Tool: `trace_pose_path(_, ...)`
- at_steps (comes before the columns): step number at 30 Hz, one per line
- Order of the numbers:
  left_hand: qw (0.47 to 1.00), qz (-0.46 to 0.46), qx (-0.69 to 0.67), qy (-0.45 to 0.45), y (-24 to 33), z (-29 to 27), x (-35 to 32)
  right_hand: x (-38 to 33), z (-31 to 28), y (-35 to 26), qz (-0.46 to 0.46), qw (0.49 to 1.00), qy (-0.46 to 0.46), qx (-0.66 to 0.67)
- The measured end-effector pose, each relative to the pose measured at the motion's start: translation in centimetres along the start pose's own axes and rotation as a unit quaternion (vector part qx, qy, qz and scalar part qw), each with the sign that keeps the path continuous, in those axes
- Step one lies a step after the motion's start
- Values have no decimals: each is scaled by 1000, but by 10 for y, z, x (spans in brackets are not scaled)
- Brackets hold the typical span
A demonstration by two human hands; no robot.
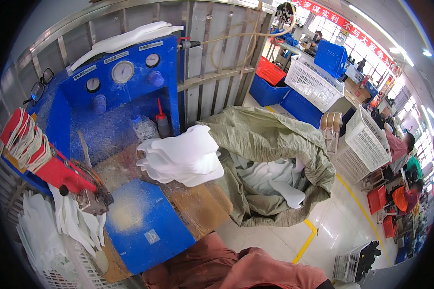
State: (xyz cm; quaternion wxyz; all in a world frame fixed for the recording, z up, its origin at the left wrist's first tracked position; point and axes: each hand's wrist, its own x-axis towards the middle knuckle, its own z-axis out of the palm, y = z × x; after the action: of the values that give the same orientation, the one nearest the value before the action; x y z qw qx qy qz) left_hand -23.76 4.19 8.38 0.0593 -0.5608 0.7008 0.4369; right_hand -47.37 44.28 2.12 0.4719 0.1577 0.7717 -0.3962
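Observation:
Neither of my hands shows; only reddish-brown clothing [236, 267] of mine fills the lower edge. In front of me a blue machine [125, 106] carries round gauges and knobs. On its board-covered bench lies a stack of white foot-shaped sheets [185, 154], probably insoles. A dusty blue cardboard piece [152, 231] covers the near part of the bench. To the left juts a red machine arm [43, 154] wound with cord, its metal head above the bench's left side. More white shaped pieces [43, 236] hang over a white basket [82, 262] at the lower left.
An open green woven sack [279, 125] with white pieces [275, 180] inside stands right of the bench. A red-tipped bottle [162, 123] is behind the stack. Glasses [38, 86] rest on the machine's left. White crates [361, 144] and seated people are farther right.

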Motion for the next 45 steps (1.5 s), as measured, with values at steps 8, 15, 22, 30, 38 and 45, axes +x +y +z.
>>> trace_pose_path(8,999,-17,5,-48,23,-9,53,-4,-5,-69,18,999,31,-23)
trace_pose_path(15,996,6,26,-84,-52,-31,39,-7,1,-57,-30,999,17,-32)
trace_pose_path(22,984,40,107,-134,-180,-44,5,42,-13,-22,-103,990,-29,-88)
trace_pose_path(30,913,248,315,-68,-239,-60,48,-100,-110,-224,-463,877,128,-25)
trace_pose_path(38,967,183,99,147,-66,-111,-41,-117,-45,-452,-738,522,317,-288)
trace_pose_path(45,909,377,122,130,58,-134,-107,-29,-66,-514,-617,701,104,-341)
